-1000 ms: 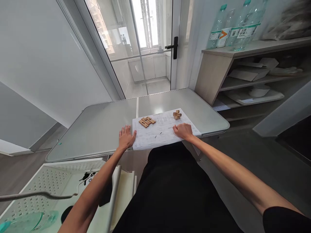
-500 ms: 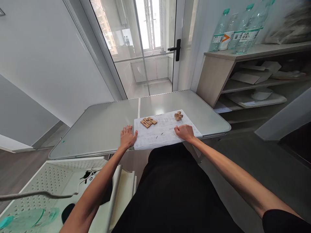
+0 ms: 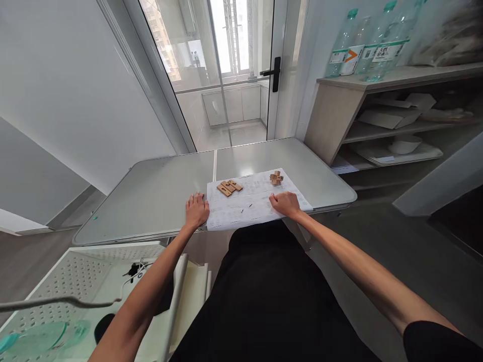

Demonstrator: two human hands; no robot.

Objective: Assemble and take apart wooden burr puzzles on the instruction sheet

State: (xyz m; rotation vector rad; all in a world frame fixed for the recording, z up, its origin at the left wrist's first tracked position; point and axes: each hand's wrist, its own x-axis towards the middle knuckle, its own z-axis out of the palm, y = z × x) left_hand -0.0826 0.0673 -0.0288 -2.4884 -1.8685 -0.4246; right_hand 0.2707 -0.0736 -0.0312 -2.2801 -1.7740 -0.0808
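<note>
My left hand lies flat on the table beside the left edge of a printed white sheet, fingers stretched out and holding nothing. My right hand rests as a fist on the right part of the sheet, with nothing visible sticking out of it. Just beyond the fist stands a wooden interlocking puzzle made of crossed bars. Flat wooden pieces with cut-outs lie together on the sheet's upper left. Two tiny dark marks or bits, too small to name, show near the sheet's middle.
The grey folding table has a centre seam. At lower left is a white perforated basket holding a plastic bottle and a cable. A shelf with several bottles stands right. Behind is a glass door.
The fingers and thumb of my left hand have drawn slightly closer together. My right fist and the wooden pieces stay in place; the view has shifted very slightly.
</note>
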